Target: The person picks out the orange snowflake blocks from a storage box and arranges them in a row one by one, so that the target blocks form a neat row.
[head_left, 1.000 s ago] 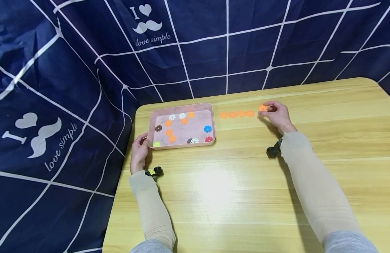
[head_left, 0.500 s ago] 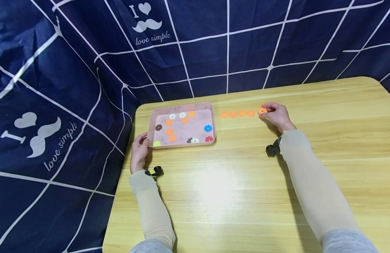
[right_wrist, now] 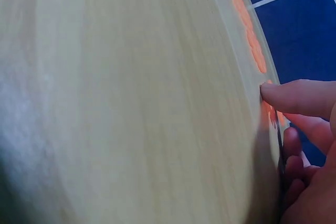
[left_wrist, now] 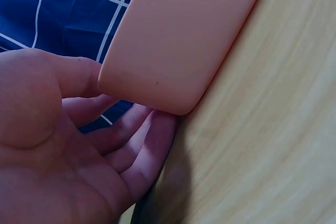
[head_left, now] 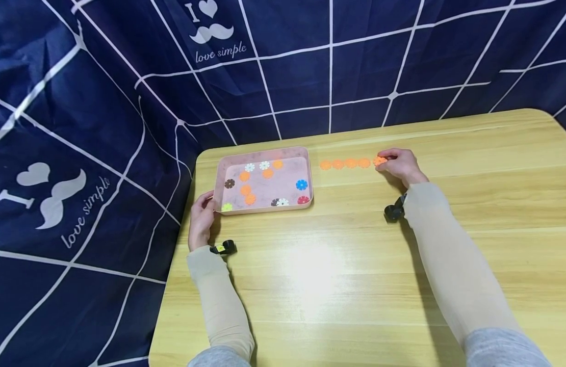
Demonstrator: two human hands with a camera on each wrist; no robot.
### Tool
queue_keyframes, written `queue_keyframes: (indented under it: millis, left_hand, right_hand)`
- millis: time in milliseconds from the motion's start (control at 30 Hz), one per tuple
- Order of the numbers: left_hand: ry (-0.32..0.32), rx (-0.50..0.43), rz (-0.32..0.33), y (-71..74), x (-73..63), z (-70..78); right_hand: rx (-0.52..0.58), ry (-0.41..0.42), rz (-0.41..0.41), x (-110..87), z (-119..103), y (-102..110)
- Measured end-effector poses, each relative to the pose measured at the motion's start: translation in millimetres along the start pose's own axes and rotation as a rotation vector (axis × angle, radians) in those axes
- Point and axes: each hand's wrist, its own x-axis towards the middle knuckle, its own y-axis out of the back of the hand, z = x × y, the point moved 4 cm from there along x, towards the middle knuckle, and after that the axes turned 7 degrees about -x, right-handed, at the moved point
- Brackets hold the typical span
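Observation:
My right hand (head_left: 402, 165) pinches an orange flower-shaped plastic disc (head_left: 380, 160) between thumb and fingers. It is just right of a row of several orange discs (head_left: 338, 164) laid edge to edge near the table's back edge. In the right wrist view, the thumb (right_wrist: 299, 97) partly covers the held disc, close over the wood. My left hand (head_left: 201, 219) grips the near left corner of a shallow pink tray (head_left: 264, 210). Seen from the left wrist, the thumb lies at the tray's rim (left_wrist: 157, 51) and the other fingers curl by its lower edge.
Inside the tray lie more notched discs: several orange, a blue one (head_left: 302, 185), a red one (head_left: 303, 200), a yellow-green one (head_left: 227, 207), plus white and brown ones. A dark blue cloth (head_left: 365, 66) with white lines hangs behind and left of the wooden table (head_left: 356, 285).
The right hand has brought the held orange disc slightly down and left, closer to the end of the row, and tilted it. The left hand and the tray have stayed in place.

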Motion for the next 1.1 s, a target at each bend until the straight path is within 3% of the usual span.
queue_keyframes:
  millis: [467, 833, 1100]
  left_hand:
    - [0.006, 0.013, 0.006, -0.1, -1.2, 1.1]
    - [0.013, 0.011, 0.007, -0.4, -0.8, -0.3]
    - [0.004, 0.018, 0.012, 0.2, -0.4, 0.3]
  right_hand:
    - [0.013, -0.002, -0.058, -2.4, 5.3, 7.4]
    - [-0.036, 0.039, 0.010, -2.0, 4.3, 3.5]
    - [-0.048, 0.027, 0.017, -1.0, 2.4, 0.7]
